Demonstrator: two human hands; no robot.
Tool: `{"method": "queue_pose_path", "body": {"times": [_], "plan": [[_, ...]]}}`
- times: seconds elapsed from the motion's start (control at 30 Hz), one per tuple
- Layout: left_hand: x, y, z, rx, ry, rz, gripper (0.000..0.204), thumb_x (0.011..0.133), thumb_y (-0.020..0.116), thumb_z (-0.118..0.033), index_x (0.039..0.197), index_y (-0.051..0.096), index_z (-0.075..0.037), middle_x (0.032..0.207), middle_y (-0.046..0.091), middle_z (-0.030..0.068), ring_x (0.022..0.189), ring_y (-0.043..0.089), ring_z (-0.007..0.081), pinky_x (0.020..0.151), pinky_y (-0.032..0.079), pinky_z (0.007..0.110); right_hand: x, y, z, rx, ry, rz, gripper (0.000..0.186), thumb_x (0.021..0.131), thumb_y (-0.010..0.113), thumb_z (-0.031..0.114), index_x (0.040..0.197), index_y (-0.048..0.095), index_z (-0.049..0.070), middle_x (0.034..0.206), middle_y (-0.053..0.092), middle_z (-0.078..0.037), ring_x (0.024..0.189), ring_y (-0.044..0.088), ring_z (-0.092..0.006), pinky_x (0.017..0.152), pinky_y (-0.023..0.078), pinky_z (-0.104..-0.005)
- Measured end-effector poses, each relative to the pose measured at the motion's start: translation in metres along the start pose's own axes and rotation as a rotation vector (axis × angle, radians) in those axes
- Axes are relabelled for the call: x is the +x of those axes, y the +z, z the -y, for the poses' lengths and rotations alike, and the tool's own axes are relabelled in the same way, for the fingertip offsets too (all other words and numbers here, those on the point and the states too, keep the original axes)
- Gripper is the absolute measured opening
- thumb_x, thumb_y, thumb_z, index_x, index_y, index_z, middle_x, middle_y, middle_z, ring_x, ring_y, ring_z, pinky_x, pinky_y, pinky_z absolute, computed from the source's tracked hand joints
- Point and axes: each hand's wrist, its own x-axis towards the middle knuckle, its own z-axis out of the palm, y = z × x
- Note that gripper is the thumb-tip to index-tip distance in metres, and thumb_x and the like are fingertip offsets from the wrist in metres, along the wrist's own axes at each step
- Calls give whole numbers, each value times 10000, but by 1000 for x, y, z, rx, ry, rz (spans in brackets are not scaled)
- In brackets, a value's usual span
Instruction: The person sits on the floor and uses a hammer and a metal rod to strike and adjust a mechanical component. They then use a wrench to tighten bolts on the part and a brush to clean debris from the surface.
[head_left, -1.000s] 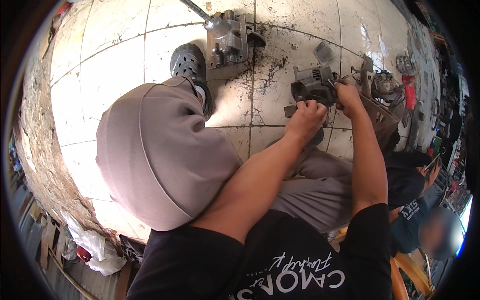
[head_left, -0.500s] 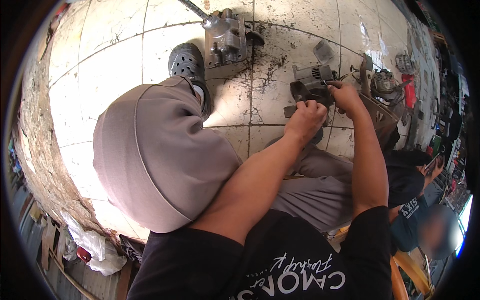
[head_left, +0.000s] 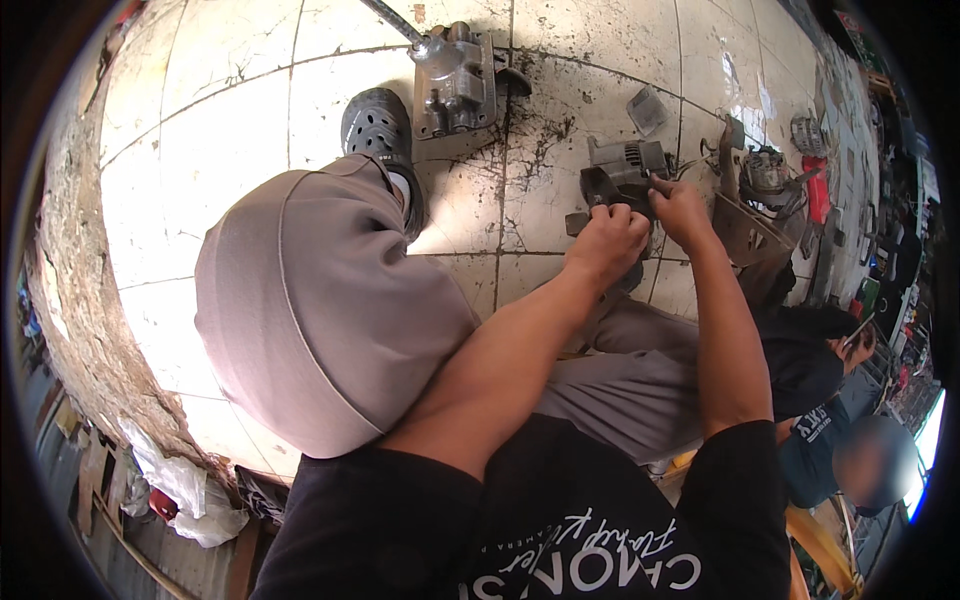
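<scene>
A dark grey metal part with a finned housing, like a motor or alternator body, rests on the tiled floor beyond my knees. My left hand is closed at its near side, knuckles up, with the fingers curled against the dark lower part. What those fingers grip is hidden. At the housing's right side is my right hand, its thumb and fingers pinched together beside the dark opening. Whatever small thing it holds is too hidden to name.
A gearbox cover with a lever lies ahead, near my dark clog. A small clear box sits beyond the housing. Rightward are a copper-wound motor part, a red object and a seated person holding a phone.
My right hand has shifted slightly left and nearer, and the thin shiny tip by its fingers no longer shows. My left hand stays nearly in place.
</scene>
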Motion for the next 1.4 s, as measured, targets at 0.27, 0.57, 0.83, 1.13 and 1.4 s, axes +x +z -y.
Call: {"method": "queue_pose_path", "body": {"times": [0.27,0.57,0.83,1.13,1.4], "plan": [[7,-7,10,6,-33,-8,156,827,567,-225,958,645,-191,964,530,-6,883,522,205,675,454,331,7,-19,-9,521,424,261,405,932,552,217,1317,564,92,720,560,-8,581,494,-81,441,374,-259],[4,2,14,12,-11,-44,137,810,580,-231,926,647,-201,938,514,-14,869,521,198,659,451,325,-10,-26,1,720,329,47,268,960,533,201,1182,600,65,908,632,-25,766,555,-114,673,448,-284],[12,-10,24,19,-18,62,232,801,597,-186,1032,596,-210,972,492,-5,902,525,191,674,465,340,-9,-19,-51,917,339,-340,259,903,607,183,1126,623,52,847,615,-25,717,590,-115,583,435,-248],[12,-24,64,-54,-133,103,292,805,574,-82,1083,560,-172,998,504,70,960,547,269,766,502,384,-19,-11,-71,1142,479,-351,185,878,612,183,1023,636,70,835,655,-39,665,615,-147,517,431,-284],[12,-26,67,-61,-110,134,348,806,568,-33,1127,562,-167,1006,495,102,953,533,310,785,475,408,-16,1,-96,778,443,-197,288,799,637,215,1005,680,18,805,655,-89,634,569,-187,537,395,-330]]}}
